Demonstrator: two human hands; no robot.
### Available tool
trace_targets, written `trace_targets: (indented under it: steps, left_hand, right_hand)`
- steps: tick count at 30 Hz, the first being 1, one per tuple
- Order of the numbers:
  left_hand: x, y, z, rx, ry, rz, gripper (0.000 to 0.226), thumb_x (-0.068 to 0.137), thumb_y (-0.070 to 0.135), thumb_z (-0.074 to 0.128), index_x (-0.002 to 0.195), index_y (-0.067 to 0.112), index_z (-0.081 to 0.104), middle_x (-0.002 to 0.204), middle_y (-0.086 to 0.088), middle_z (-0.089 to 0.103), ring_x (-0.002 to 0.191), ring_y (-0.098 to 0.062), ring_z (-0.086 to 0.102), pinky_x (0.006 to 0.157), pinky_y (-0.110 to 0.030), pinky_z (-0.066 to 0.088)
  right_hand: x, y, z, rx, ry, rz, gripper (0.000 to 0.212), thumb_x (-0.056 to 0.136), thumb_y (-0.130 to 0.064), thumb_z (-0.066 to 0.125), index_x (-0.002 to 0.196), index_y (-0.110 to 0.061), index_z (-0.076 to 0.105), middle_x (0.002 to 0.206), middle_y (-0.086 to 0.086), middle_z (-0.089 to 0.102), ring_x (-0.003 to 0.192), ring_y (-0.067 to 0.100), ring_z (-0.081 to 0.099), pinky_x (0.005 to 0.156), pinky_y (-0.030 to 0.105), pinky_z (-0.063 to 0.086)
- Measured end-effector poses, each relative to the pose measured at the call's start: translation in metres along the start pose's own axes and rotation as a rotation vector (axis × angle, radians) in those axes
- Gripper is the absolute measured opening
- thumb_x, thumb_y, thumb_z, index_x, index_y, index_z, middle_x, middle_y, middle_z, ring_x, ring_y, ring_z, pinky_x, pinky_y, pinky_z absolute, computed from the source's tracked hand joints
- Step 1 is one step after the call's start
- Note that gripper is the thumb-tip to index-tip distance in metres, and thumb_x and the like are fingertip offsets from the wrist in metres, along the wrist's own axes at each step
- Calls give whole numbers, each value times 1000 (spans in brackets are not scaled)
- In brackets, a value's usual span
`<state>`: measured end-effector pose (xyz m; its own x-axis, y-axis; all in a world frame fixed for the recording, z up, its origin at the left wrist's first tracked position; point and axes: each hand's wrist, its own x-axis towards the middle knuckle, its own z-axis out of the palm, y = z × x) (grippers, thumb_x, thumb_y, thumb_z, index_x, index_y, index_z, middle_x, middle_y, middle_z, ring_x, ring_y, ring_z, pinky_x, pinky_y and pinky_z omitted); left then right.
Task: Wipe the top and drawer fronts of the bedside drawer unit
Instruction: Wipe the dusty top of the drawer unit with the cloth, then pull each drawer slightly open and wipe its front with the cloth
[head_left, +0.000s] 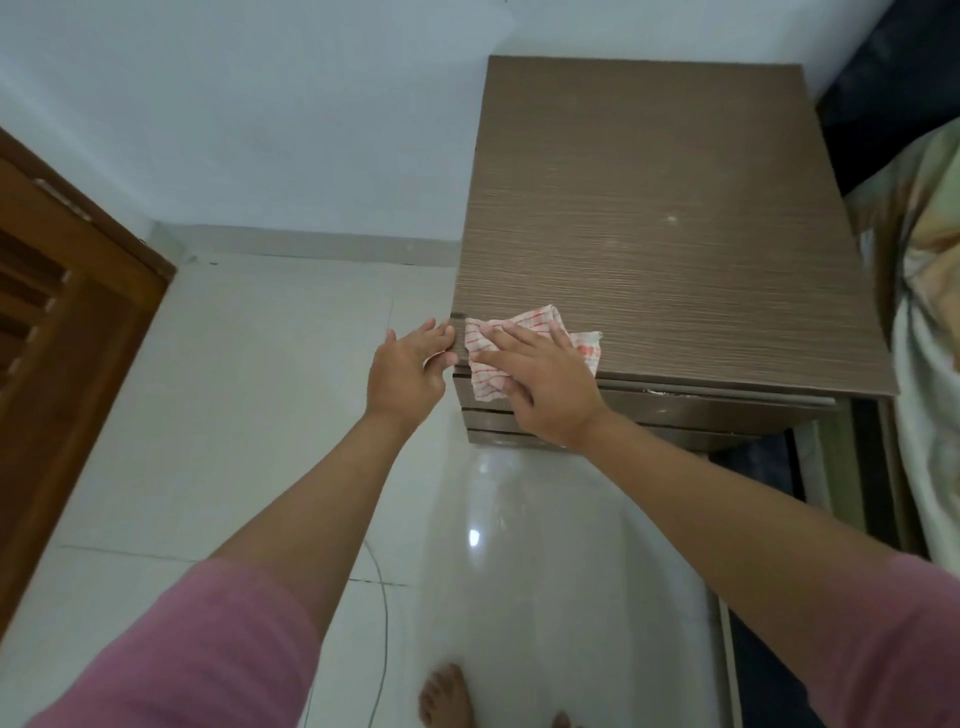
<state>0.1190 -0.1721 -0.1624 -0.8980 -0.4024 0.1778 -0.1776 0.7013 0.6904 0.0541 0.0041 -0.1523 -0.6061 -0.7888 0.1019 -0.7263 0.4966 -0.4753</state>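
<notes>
The brown wood-grain bedside drawer unit (670, 208) stands against the white wall, its drawer fronts (701, 410) showing below the top's front edge. A white cloth with red checks (535, 325) lies on the top's front left corner and hangs a little over the edge. My right hand (540, 379) lies flat on the cloth with straight fingers, pressing it down. My left hand (410, 364) is beside the unit's left front corner, its fingertips touching the side edge, fingers relaxed and holding nothing.
A bed with pale patterned bedding (930, 322) is close on the right of the unit. A wooden door (57, 322) stands at the left. The floor (270, 395) is glossy white tile, with a thin cable (384, 623) and my bare feet (447, 696) on it.
</notes>
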Motion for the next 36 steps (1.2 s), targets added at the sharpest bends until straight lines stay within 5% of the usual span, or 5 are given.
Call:
trace_targets:
  steps: [18, 26, 36]
  left_hand:
    - [-14, -26, 31, -51, 284, 345, 26, 81, -3, 64, 106, 5, 69, 119, -8, 64, 120, -23, 53, 109, -48, 19]
    - [-6, -44, 47, -68, 454, 541, 28, 80, -5, 63, 105, 7, 69, 115, -6, 66, 116, -18, 55, 110, -44, 18]
    - [-4, -44, 47, -134, 456, 534, 28, 82, -4, 61, 103, 10, 70, 110, -6, 69, 115, -11, 52, 109, -45, 15]
  right_hand:
    - [-8, 13, 23, 14, 334, -192, 35, 85, -20, 51, 117, -22, 63, 130, -7, 59, 123, 13, 51, 108, 47, 29]
    - [-7, 21, 35, -101, 470, -274, 35, 83, -19, 55, 116, -26, 63, 127, -11, 60, 121, 10, 53, 103, 40, 35]
    - [-7, 16, 34, -113, 454, -207, 32, 86, -17, 58, 117, -26, 64, 125, -8, 62, 119, 14, 54, 103, 44, 36]
